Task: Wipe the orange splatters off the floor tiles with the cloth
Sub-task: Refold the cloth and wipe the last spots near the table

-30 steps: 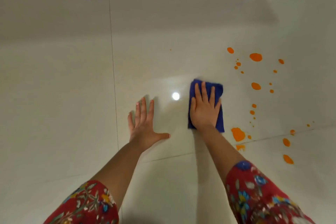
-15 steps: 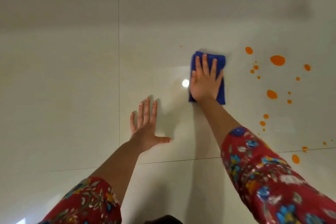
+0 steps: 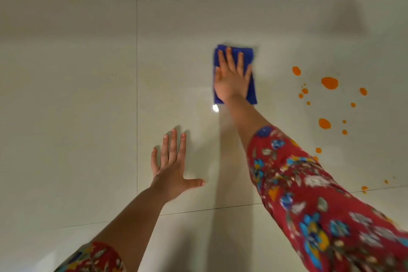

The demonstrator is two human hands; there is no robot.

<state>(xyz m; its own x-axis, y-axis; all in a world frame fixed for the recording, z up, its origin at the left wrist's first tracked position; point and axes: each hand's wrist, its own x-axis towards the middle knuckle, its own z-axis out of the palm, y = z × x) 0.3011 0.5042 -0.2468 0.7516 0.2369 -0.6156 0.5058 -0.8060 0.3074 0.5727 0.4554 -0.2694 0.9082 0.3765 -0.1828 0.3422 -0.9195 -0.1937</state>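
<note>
There's the right hand (image 3: pixel 231 79), palm down and flat on the cloth (image 3: pixel 252 93), fingers (image 3: pixel 229 57) straight, slightly spread, pointing away from the person. That right arm is stretched well out, wrist and forearm bare, with a red flowered sleeve (image 3: pixel 309 194) from the elbow back. And the left hand (image 3: pixel 171 174) sits nearer the person than the cloth and to its left, well apart from it. It's planted flat on the floor (image 3: pixel 88 117), fingers straight, thumb (image 3: pixel 194 183) stuck out sideways to the right. The left forearm is bare too.
</note>
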